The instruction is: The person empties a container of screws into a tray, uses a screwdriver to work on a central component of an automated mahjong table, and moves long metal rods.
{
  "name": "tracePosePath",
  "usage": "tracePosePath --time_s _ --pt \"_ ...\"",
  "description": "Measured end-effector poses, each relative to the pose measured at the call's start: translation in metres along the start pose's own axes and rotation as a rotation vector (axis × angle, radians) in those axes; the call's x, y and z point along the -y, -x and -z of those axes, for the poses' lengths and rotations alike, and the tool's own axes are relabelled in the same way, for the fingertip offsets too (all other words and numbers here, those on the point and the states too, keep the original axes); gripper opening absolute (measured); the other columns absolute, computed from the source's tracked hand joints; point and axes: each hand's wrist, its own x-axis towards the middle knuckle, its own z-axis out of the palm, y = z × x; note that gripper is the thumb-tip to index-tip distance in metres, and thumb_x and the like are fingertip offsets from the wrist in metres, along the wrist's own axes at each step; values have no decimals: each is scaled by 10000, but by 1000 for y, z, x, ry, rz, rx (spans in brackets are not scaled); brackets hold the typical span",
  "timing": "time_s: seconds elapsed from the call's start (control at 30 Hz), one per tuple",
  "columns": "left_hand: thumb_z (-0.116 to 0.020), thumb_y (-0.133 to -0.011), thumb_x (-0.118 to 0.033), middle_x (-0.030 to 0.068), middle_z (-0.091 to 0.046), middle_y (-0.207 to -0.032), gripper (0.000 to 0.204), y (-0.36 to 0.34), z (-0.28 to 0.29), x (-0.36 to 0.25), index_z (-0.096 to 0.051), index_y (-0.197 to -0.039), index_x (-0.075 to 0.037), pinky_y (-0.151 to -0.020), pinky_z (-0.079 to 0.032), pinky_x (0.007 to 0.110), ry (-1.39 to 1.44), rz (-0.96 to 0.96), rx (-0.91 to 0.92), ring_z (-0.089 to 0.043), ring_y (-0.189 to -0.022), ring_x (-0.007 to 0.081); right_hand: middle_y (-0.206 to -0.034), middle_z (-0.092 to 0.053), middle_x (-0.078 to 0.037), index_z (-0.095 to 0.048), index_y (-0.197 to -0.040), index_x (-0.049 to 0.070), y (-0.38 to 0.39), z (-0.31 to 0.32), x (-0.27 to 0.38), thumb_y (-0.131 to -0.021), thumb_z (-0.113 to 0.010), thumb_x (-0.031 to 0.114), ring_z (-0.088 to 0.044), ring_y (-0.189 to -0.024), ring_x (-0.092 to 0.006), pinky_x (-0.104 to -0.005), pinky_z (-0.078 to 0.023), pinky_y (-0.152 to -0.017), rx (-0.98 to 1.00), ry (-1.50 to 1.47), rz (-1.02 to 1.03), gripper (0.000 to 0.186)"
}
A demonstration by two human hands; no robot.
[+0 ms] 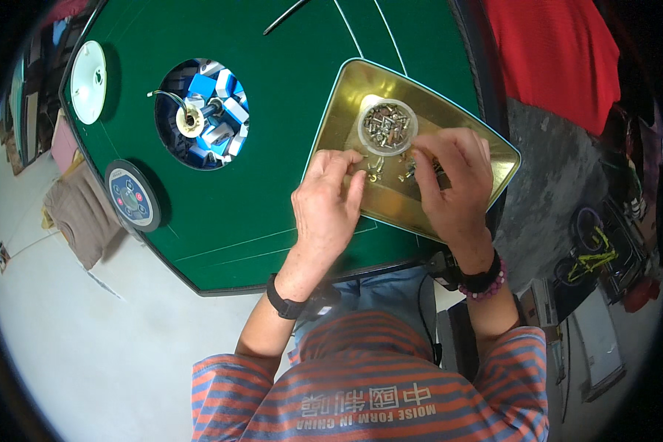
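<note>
A shallow gold-coloured metal tray (457, 114) lies on the green table, with a round clear tub (389, 127) of small screws and metal bits inside it. Several loose screws (376, 171) are spread on the tray floor just below the tub. My left hand (324, 195) reaches over the tray's left edge, its thumb and forefinger slightly apart beside those screws. At the tub's lower right, my right hand (458, 177) brings thumb and forefinger together; whatever is between the tips is too small to make out. More small screws (436, 168) show beneath its fingers.
The green table (272, 191) has a round opening (166, 151) filled with blue-and-white tiles, with a pale fitting and wires (190, 120) rising from it. A white dome (88, 82) and a round button panel (132, 196) sit at left. A dark rod (284, 17) lies at the far side.
</note>
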Motion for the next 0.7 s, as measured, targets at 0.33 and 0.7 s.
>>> tracePosePath --time_s 0.33,0.7 --pt "-700 -796 75 28 -636 -1007 451 -8 -4 -10 -562 -1211 -35 -588 -477 196 275 117 29 -556 -701 52 -918 -523 -73 -641 -1038 102 -14 -1 9 -792 -703 115 -529 -852 -268 -402 -383 -730 141 101 40 254" --pt "-674 -815 78 63 -660 -1073 462 -13 0 -16 -530 -1243 -21 -630 -508 207 378 189 88 -631 -757 79 -1107 -527 -126 -633 -1016 83 -32 -14 24 -769 -706 107 -495 -1054 -321 -452 -391 -874 152 182 31 258"
